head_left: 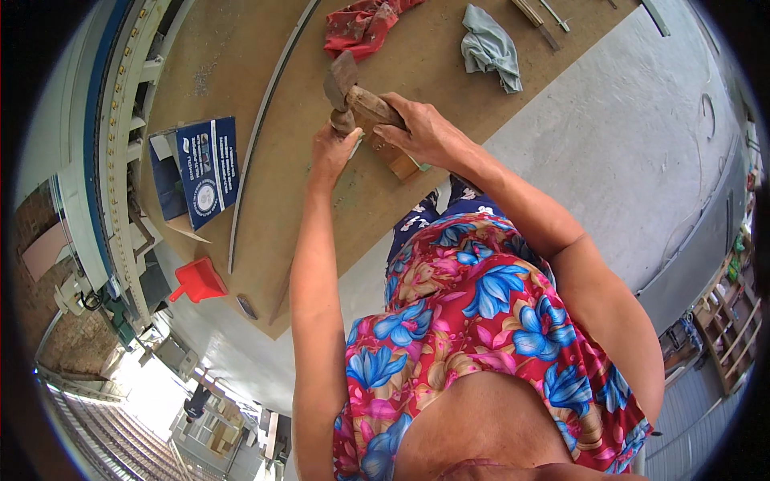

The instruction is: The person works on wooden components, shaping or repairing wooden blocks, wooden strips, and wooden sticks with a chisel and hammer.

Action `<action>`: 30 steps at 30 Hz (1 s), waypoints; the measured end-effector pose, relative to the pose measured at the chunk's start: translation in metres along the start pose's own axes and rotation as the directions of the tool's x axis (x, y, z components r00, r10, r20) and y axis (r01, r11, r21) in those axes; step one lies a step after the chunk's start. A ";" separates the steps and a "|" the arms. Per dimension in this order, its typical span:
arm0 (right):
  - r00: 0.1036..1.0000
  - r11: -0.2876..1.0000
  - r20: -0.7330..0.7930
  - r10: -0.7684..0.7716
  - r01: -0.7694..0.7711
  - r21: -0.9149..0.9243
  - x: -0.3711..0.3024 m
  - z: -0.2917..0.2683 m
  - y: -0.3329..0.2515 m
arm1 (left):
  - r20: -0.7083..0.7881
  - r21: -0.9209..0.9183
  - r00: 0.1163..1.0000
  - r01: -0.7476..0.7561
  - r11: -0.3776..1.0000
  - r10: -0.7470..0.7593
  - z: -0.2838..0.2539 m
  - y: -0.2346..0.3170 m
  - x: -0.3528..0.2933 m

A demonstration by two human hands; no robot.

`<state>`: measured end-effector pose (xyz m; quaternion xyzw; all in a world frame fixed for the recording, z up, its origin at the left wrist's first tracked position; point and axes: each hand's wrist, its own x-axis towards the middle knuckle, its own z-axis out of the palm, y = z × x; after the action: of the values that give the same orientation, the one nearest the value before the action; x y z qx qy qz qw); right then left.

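My right hand (429, 132) grips a hammer (375, 106) by its thick wooden handle. The hammer's worn metal head is just above a chisel (343, 122), at or against the butt of its wooden handle; I cannot tell if they touch. My left hand (330, 156) is closed round that chisel, and a sliver of pale blade shows below the fist. Under my hands lies a reddish-brown wooden block (401, 163), partly hidden by the right hand. It rests on the brown board tabletop (361, 204), near its edge by my lap.
A crumpled red cloth (359, 30) and a grey-green cloth (489, 50) lie at the far side, beside several thin tools (539, 20). Leftward are a long metal strip (261, 132), an open blue carton (210, 172) and a red dustpan (202, 280). A person (195, 402) is far off at lower left.
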<state>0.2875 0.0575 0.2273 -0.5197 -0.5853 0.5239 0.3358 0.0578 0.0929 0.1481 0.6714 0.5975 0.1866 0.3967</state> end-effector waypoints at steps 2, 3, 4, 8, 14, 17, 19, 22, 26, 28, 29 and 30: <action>1.000 1.000 -0.027 -0.001 0.001 0.019 -0.004 0.004 -0.007 | 0.006 0.007 0.999 0.041 0.999 -0.041 -0.001 -0.002 -0.002; 0.999 0.999 -0.051 -0.006 0.008 0.037 -0.006 0.006 -0.010 | 0.015 0.008 1.000 0.024 1.000 -0.024 0.000 -0.003 0.000; 0.998 0.999 -0.056 -0.005 0.007 0.035 -0.008 0.008 -0.010 | 0.022 0.008 1.000 0.003 1.000 -0.003 0.000 -0.004 0.001; 0.998 1.000 -0.055 0.011 -0.011 0.004 -0.011 0.012 -0.011 | 0.040 -0.085 0.999 0.023 0.996 -0.020 -0.001 -0.008 -0.002; 0.996 0.999 -0.070 0.054 -0.053 0.009 -0.018 0.025 -0.015 | 0.055 -0.016 0.998 -0.039 0.999 0.040 -0.002 -0.013 -0.002; 0.996 0.999 -0.077 0.043 -0.045 -0.016 -0.017 0.026 -0.018 | 0.055 -0.032 0.998 -0.027 0.999 0.028 -0.004 -0.013 -0.006; 0.997 0.999 -0.066 0.030 -0.032 -0.033 -0.018 0.028 -0.019 | 0.037 0.057 0.998 -0.044 0.997 0.042 -0.005 -0.013 -0.005; 0.995 0.999 -0.096 0.014 -0.017 -0.038 -0.021 0.036 -0.020 | 0.034 0.005 0.997 -0.073 0.997 0.073 -0.006 -0.017 -0.006; 0.995 1.000 -0.095 0.015 -0.018 -0.023 -0.023 0.037 -0.027 | 0.022 -0.011 0.993 -0.117 0.993 0.117 -0.008 -0.022 -0.009; 0.996 0.999 -0.086 -0.006 0.002 -0.043 -0.024 0.036 -0.032 | 0.018 0.041 0.991 -0.134 0.990 0.133 -0.008 -0.020 -0.012; 0.994 0.999 -0.103 0.019 -0.022 -0.024 -0.027 0.036 -0.036 | 0.020 0.038 0.991 -0.133 0.990 0.132 -0.008 -0.018 -0.012; 0.992 0.999 -0.120 0.044 -0.045 -0.006 -0.028 0.037 -0.038 | 0.039 0.007 0.993 -0.116 0.993 0.116 -0.007 -0.015 -0.011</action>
<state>0.2497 0.0239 0.2602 -0.5645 -0.5547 0.4967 0.3563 0.0402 0.0844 0.1433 0.7102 0.5507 0.1938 0.3935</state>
